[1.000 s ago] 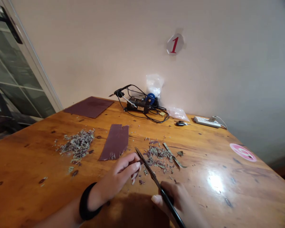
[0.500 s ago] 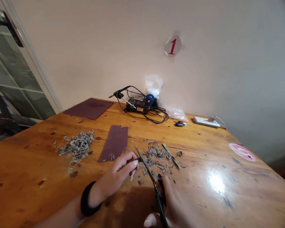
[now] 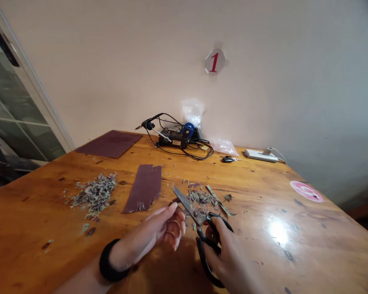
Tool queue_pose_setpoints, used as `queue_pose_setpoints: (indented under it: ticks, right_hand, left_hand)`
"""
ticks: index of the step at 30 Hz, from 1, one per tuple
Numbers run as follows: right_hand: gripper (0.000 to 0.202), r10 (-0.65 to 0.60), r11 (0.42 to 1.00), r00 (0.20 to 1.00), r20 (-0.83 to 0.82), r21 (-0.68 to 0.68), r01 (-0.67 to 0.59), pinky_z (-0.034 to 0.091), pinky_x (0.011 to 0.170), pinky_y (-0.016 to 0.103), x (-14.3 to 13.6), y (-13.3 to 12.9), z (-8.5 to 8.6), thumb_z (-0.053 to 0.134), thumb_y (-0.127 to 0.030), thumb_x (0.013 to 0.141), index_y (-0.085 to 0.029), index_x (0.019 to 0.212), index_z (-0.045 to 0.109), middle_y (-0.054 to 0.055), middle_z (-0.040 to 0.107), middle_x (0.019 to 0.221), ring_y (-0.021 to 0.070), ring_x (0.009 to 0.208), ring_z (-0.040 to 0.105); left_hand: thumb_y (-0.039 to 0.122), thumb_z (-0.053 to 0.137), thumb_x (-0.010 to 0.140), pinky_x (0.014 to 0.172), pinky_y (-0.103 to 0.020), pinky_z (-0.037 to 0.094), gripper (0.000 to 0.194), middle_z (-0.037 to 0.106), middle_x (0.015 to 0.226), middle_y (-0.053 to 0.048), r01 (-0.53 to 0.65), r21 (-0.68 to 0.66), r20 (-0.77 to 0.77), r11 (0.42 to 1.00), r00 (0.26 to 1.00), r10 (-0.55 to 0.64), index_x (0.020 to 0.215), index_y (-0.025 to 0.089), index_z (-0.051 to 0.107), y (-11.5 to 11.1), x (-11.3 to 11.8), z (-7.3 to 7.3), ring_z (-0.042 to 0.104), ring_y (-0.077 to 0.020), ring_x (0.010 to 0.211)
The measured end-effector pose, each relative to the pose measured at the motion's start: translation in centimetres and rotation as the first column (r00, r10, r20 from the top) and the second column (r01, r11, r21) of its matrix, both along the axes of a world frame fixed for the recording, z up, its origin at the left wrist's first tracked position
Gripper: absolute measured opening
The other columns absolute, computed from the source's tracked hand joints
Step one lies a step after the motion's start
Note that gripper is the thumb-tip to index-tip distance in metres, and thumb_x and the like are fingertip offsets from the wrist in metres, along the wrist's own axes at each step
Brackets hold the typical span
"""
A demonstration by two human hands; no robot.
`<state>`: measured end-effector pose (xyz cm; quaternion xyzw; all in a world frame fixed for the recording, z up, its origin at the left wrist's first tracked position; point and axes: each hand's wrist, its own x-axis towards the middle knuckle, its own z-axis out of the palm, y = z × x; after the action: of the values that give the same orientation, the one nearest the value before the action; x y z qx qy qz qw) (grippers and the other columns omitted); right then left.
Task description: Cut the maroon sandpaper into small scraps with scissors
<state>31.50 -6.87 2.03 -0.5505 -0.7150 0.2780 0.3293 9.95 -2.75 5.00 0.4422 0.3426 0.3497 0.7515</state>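
Broadly, our wooden table (image 3: 33, 239) gave everything room to lie apart, which was probably why the flat things sat in separate places. We had the large dark red sheet (image 3: 110, 143) near the far left edge, seemingly because something so wide would have got under our wrists. Against the wall stood the black device with looped cables (image 3: 173, 141), perhaps put there to leave the near side to our hands. Nearer us lay the narrow dark red piece (image 3: 145, 185), flat and just beyond our left hand, within easy reach, its near edge ragged. The pale pile (image 3: 95, 194) sat to its left and the darker shreds (image 3: 200, 199) to its right; we took that gap as a way of stopping the two from mixing.

Our left hand (image 3: 164, 230) hung over the near side of the table, thumb stretched forward and the other fingers loosely curled; we could not tell whether thumb and index finger pinched anything. Our right hand (image 3: 227, 253) gripped the scissors (image 3: 184, 200) by their spread black handles, the metal slanting forward and left past our left fingertips, likely so that hand could guide from the side. Smallest was a dark sliver (image 3: 174, 201) by the thumb tip, too hidden to identify.
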Motion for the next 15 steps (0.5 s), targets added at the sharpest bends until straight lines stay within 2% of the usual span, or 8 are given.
queue_pose_setpoints:
  ticks: [2, 3, 6, 8, 9, 11, 13, 15]
  right_hand:
    - [0.009, 0.001, 1.000, 0.994, -0.111, -0.013, -0.002, 0.050, 0.065, 0.031, -0.2, -0.1, 0.4, 0.048, -0.030, 0.095, -0.022, 0.099, 0.052, 0.003, 0.062, 0.082, 0.0204, 0.070, 0.061]
    - [0.011, 0.007, 1.000, 0.990, -0.144, -0.016, -0.009, 0.050, 0.065, 0.031, -0.3, -0.1, 0.6, 0.049, -0.033, 0.097, -0.022, 0.099, 0.053, 0.003, 0.062, 0.082, 0.0203, 0.070, 0.061]
    - [0.021, 0.009, 0.998, 0.982, -0.191, -0.057, -0.020, 0.054, 0.073, 0.034, -0.4, 0.0, 0.8, 0.052, -0.041, 0.098, -0.022, 0.104, 0.057, 0.005, 0.068, 0.087, 0.0228, 0.078, 0.067]
    - [0.037, -0.006, 0.989, 0.972, -0.233, -0.144, -0.028, 0.057, 0.084, 0.040, -0.3, -0.1, 0.6, 0.055, -0.049, 0.095, -0.019, 0.116, 0.058, 0.012, 0.074, 0.102, 0.0288, 0.093, 0.071]
    - [0.046, -0.018, 0.981, 0.965, -0.262, -0.191, -0.034, 0.057, 0.092, 0.045, -0.3, -0.2, 0.4, 0.056, -0.053, 0.092, -0.018, 0.122, 0.058, 0.016, 0.074, 0.113, 0.0324, 0.104, 0.071]
    - [0.057, -0.012, 0.961, 0.951, -0.309, -0.265, -0.074, 0.053, 0.104, 0.049, 0.0, -0.4, -0.3, 0.058, -0.057, 0.089, -0.016, 0.130, 0.058, 0.019, 0.071, 0.128, 0.0360, 0.120, 0.067]
    - [0.056, 0.028, 0.954, 0.948, -0.316, -0.274, -0.120, 0.052, 0.108, 0.047, 0.2, -0.5, -1.0, 0.060, -0.057, 0.091, -0.019, 0.132, 0.061, 0.016, 0.071, 0.134, 0.0355, 0.126, 0.064]
    - [0.052, 0.065, 0.958, 0.959, -0.276, -0.251, -0.138, 0.054, 0.106, 0.044, 0.4, -0.5, -2.0, 0.060, -0.056, 0.094, -0.023, 0.134, 0.063, 0.012, 0.072, 0.134, 0.0344, 0.127, 0.065]
  left_hand:
    - [0.077, 0.071, 0.077, 0.057, -0.024, 0.047, 0.062, 0.063, 0.077, 0.000, -0.034, -0.003, -0.027, 0.999, 0.999, 0.034, 0.092, 0.018, 0.059, -0.1, 0.1, -0.2, 0.058, -0.0129, 0.063]
    - [0.076, 0.073, 0.076, 0.058, -0.025, 0.049, 0.061, 0.063, 0.080, 0.001, -0.007, 0.020, -0.077, 1.000, 0.997, 0.009, 0.094, 0.019, 0.059, -0.2, 0.2, -0.3, 0.059, -0.0128, 0.064]
    - [0.073, 0.073, 0.077, 0.060, -0.026, 0.049, 0.060, 0.063, 0.085, 0.001, 0.232, 0.069, -0.262, 0.970, 0.943, -0.207, 0.100, 0.019, 0.059, -0.8, 0.6, -0.3, 0.060, -0.0130, 0.063]
    - [0.067, 0.070, 0.081, 0.057, -0.025, 0.045, 0.052, 0.064, 0.081, 0.001, 0.373, 0.071, -0.334, 0.925, 0.883, -0.330, 0.100, 0.020, 0.061, -1.4, 1.1, -0.2, 0.057, -0.0133, 0.060]
    - [0.060, 0.070, 0.084, 0.059, -0.024, 0.044, 0.044, 0.063, 0.079, 0.001, 0.392, 0.083, -0.385, 0.916, 0.861, -0.334, 0.099, 0.020, 0.064, -1.7, 1.3, -0.2, 0.056, -0.0141, 0.063]
    - [0.051, 0.070, 0.085, 0.068, -0.025, 0.044, 0.032, 0.065, 0.080, 0.001, 0.383, 0.114, -0.382, 0.917, 0.869, -0.315, 0.090, 0.019, 0.071, -2.1, 1.6, -0.2, 0.057, -0.0160, 0.072]
    - [0.052, 0.071, 0.083, 0.076, -0.028, 0.045, 0.033, 0.067, 0.083, 0.000, 0.363, 0.077, -0.309, 0.929, 0.894, -0.324, 0.088, 0.019, 0.075, -2.4, 1.6, -0.6, 0.059, -0.0185, 0.078]
    - [0.056, 0.081, 0.073, 0.083, -0.030, 0.046, 0.041, 0.070, 0.087, 0.000, 0.298, 0.015, -0.239, 0.955, 0.928, -0.286, 0.094, 0.021, 0.076, -2.5, 1.3, -1.5, 0.061, -0.0207, 0.085]
